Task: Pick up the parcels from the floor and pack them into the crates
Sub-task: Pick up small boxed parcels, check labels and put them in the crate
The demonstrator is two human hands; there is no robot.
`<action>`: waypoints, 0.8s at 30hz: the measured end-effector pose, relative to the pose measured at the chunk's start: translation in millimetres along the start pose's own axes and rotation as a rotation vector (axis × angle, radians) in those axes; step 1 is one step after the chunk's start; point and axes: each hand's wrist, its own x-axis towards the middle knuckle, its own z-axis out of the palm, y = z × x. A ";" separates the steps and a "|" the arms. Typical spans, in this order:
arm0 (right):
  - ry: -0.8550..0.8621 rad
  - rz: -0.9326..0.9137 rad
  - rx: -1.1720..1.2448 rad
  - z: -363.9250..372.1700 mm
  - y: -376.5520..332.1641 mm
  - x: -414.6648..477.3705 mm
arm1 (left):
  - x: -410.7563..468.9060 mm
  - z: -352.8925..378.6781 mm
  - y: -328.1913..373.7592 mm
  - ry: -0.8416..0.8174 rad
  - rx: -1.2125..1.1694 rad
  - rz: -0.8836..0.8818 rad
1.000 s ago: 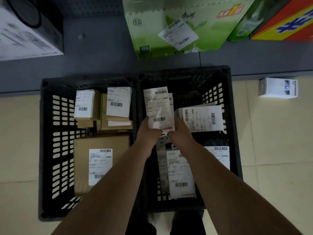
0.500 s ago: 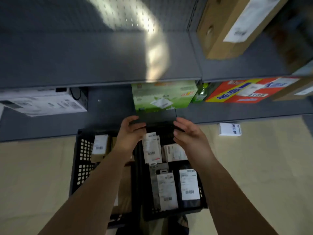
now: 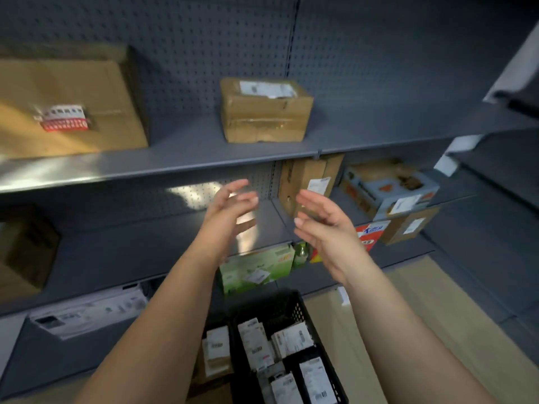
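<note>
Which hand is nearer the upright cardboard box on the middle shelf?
Right. The right hand hovers in front of the upright cardboard box, fingers overlapping it in view; the left hand is farther to its left.

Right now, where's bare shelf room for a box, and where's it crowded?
Top shelf: free between the big box and the small box, and right of the small box. Middle shelf: free from the dark box to the tall box. Crowded: middle shelf's right end, and the crate.
</note>
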 end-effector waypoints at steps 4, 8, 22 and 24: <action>-0.003 -0.177 -0.067 4.4 -74.7 -9.9 | -7.7 29.2 81.5 -0.136 0.013 0.145; 0.024 -0.285 -0.014 -5.1 -144.2 -20.5 | -17.7 56.4 148.6 -0.241 0.078 0.260; 0.084 -0.655 -0.178 -126.4 -292.6 -67.8 | -50.9 211.5 238.3 -0.374 0.182 0.559; 0.097 -0.680 -0.228 -157.1 -308.4 -75.4 | -56.7 243.4 239.9 -0.392 0.163 0.590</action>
